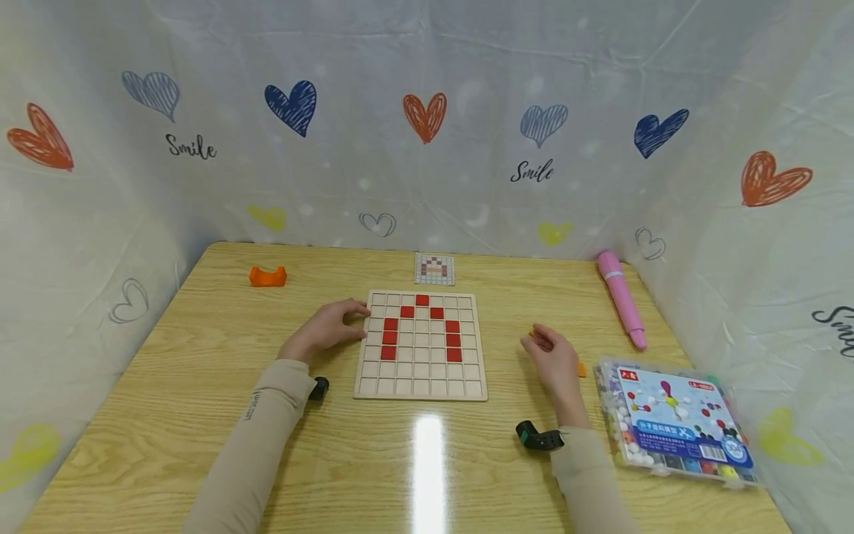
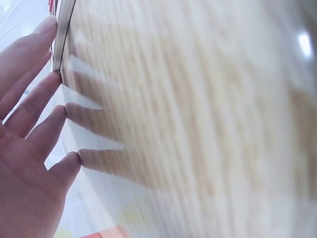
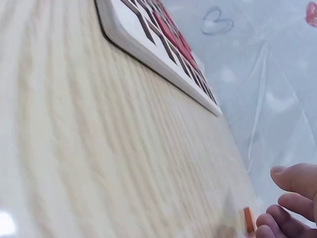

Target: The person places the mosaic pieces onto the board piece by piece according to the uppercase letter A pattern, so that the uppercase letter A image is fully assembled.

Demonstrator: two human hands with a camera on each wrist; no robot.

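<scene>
A wooden grid board (image 1: 440, 386) with red square tiles (image 1: 454, 340) in an arch-like pattern lies before me. My left hand (image 1: 328, 326) is at its left edge; in the left wrist view, the fingertips (image 2: 58, 110) rest on the table and one meets the board's side. To the right of the board, my right hand (image 1: 552, 363) hovers low with bent fingers. A small orange piece (image 3: 249, 222) shows just beyond those fingers, with the thumb held apart from them. Another orange piece (image 1: 583, 369) is partly hidden behind the right hand.
Behind the board lies a small pattern card (image 1: 434, 268). An orange bracket-shaped piece (image 1: 267, 277) stands at the back left. A pink, pen-shaped object (image 1: 622, 297) and a clear plastic box (image 1: 677, 423) with a molecule-model label lie on the right. A patterned curtain (image 1: 427, 185) encloses the table.
</scene>
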